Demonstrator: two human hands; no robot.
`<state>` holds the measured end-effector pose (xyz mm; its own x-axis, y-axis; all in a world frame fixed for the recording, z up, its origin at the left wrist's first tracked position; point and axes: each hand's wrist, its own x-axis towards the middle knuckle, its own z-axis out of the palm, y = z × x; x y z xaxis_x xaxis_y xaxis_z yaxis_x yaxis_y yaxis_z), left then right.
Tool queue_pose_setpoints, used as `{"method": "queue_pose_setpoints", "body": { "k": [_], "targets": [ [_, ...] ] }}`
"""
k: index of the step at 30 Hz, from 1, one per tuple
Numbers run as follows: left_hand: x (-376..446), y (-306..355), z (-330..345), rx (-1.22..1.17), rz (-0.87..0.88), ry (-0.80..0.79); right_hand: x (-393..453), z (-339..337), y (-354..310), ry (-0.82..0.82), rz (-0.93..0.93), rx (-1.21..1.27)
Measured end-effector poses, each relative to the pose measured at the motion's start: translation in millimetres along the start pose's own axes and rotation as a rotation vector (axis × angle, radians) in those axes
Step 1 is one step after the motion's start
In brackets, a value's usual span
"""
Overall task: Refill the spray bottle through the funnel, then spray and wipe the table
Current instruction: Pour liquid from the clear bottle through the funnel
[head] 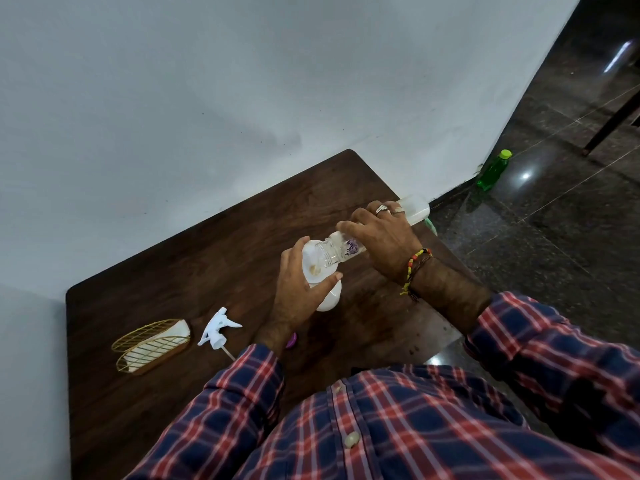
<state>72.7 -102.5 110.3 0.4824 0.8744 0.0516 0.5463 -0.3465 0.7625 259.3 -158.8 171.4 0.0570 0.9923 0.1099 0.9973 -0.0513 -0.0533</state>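
Note:
On the dark wooden table stands a white spray bottle with its head off and a white funnel in its neck. My left hand grips the funnel and bottle top. My right hand holds a clear refill bottle tipped almost flat, its open mouth over the funnel bowl. The white trigger spray head lies on the table to the left of my left wrist, its tube pointing towards me.
A gold wire napkin holder with white napkins sits near the table's left side. A purple cap peeks out by my left wrist. A green bottle stands on the dark floor by the wall corner. Something pale green shows at the table's right edge.

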Motion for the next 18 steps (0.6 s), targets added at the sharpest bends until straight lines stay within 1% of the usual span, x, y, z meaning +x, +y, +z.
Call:
{"method": "queue_pose_setpoints", "body": {
  "k": [6,18],
  "targets": [
    [1.7,1.1,-1.5,0.005,-0.003,-0.012,0.8,-0.6,-0.5,-0.022,-0.009,-0.013],
    [1.3,-0.2,-1.2,0.015,0.001,-0.012,0.0,-0.4,-0.5,-0.01,-0.016,-0.033]
  ]
}}
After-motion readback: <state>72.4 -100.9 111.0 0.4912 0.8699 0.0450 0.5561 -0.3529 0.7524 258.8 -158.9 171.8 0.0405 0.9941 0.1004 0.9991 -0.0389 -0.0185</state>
